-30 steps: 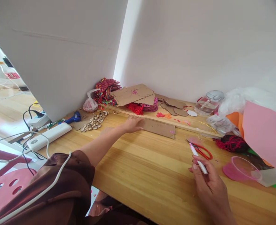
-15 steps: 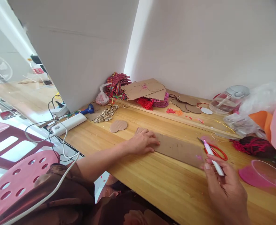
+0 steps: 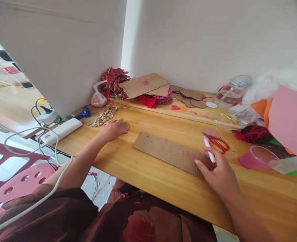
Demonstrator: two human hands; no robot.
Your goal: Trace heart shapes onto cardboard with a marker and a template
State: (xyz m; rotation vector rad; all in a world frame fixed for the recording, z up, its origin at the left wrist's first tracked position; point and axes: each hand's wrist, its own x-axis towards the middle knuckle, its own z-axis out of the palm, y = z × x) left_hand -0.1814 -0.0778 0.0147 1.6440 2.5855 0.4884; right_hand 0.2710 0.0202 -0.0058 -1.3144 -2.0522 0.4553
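Note:
A long cardboard strip (image 3: 167, 151) lies flat on the wooden table (image 3: 148, 178) in front of me. My right hand (image 3: 217, 173) rests on its right end, fingers curled round a white and pink pen (image 3: 209, 153) that points away from me. My left hand (image 3: 113, 129) reaches to the left of the strip and lies on a small cardboard disc (image 3: 124, 126), fingers flat over it. Just beyond that hand is a heap of small shells (image 3: 104, 116).
Red scissors (image 3: 217, 142) lie beyond the pen, a pink cup (image 3: 256, 158) to their right. Cardboard pieces (image 3: 144, 84), yarn tassels (image 3: 112, 82), a clear jar (image 3: 230, 92) and coloured paper (image 3: 288, 119) crowd the back and right. A white power strip (image 3: 61, 130), cables and a blue glue gun (image 3: 81, 113) sit at left.
My left hand has left the cardboard strip and moved left onto the small disc. My right hand with the pen has come down onto the strip's right end.

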